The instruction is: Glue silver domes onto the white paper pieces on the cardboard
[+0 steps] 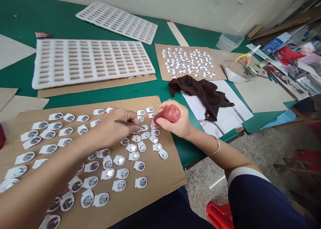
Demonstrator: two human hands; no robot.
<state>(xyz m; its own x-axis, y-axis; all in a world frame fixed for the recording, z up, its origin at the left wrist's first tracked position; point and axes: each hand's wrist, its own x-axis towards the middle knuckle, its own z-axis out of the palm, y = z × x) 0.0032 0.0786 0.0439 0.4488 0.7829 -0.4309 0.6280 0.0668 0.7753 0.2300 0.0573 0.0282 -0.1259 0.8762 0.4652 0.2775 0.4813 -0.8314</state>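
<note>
Head view: grasping tweezers (125, 122) with the left grip (119, 124) and a red bulb (171, 114) with the right grip (182, 122), above tabbed metal discs (133, 148) spread on cardboard (165, 175), mostly toward eight o'clock. Showing brown cloth (207, 95) at two and white trays (37, 65) at eleven.

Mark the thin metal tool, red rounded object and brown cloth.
Thin metal tool (123, 122): head view, on its shaft.
Red rounded object (173, 113): head view, on its domed end.
Brown cloth (209, 94): head view, on its middle folds.
</note>
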